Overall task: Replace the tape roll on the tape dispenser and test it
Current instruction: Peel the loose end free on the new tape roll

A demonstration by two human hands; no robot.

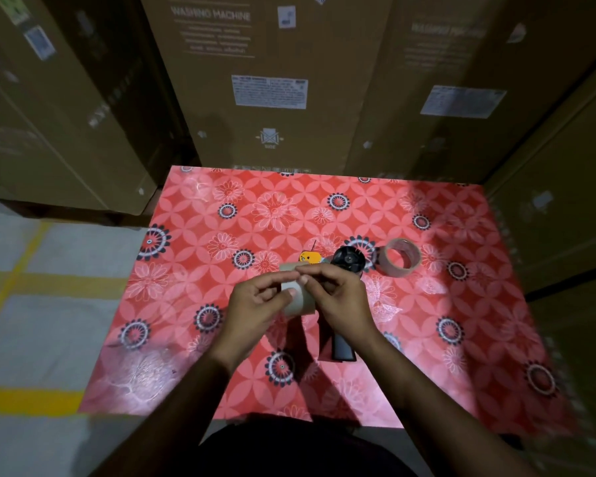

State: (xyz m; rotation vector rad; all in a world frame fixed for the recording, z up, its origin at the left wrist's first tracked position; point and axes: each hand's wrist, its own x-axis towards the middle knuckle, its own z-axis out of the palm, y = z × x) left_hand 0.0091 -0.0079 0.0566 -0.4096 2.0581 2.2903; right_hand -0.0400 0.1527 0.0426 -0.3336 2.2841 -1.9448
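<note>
Both hands, left (pixel 255 297) and right (pixel 338 297), pinch a pale cardboard core (pixel 298 299) just before the black plastic dispenser (pixel 346 266) on the floral surface (pixel 461 339); a tape roll (pixel 400 258) lies right of the dispenser.

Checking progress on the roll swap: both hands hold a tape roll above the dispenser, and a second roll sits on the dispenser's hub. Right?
Not quite. The head view shows the second roll lying on the tablecloth beside the dispenser; its hub is bare. Both hands, left and right, do hold a tape roll.
</note>
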